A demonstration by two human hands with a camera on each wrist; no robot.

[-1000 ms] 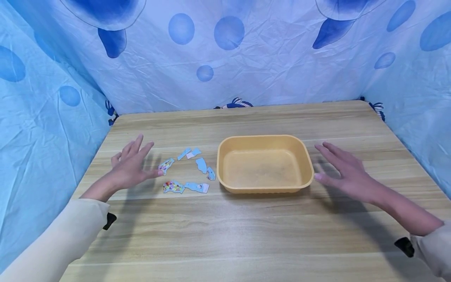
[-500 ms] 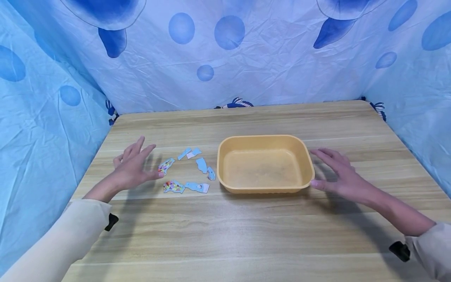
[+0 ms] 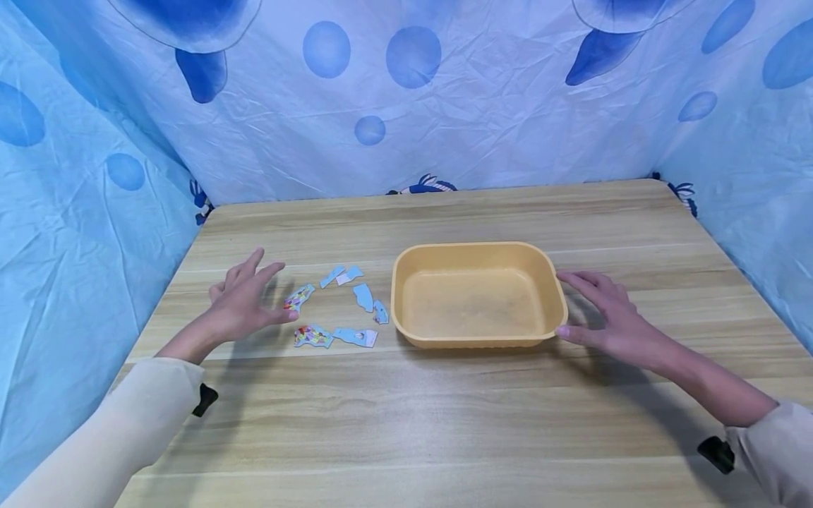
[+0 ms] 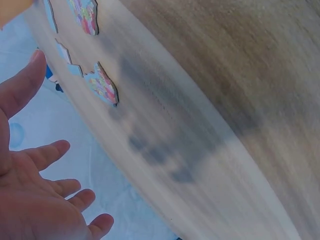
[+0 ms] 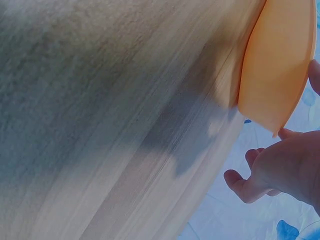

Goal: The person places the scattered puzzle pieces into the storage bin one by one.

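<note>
My left hand [image 3: 244, 305] hovers over the table's left side with its fingers spread and nothing in it. Near its thumb lies a patterned puzzle piece [image 3: 300, 297], blue with bright colours. A second colourful piece [image 3: 313, 336] and a long blue piece [image 3: 354, 337] lie in front. Further pale-blue pieces, including a curved one [image 3: 363, 297], lie in a loose ring. My right hand [image 3: 606, 317] is at the right side of a yellow-orange plastic tray [image 3: 476, 342]. Its thumb and index finger are at the tray's rim [image 5: 295, 102], apparently touching it; the other fingers are loosely bent.
The wood-grain table [image 3: 406, 423] has a blue-and-white curtain [image 3: 406, 141] with sea prints behind it and at both sides. Inside the tray only its bare floor shows. It stands between the puzzle pieces and my right hand.
My right hand has moved left, from beside the tray up to its right rim. My left hand has drifted slightly right. The tray and puzzle pieces have stayed put.
</note>
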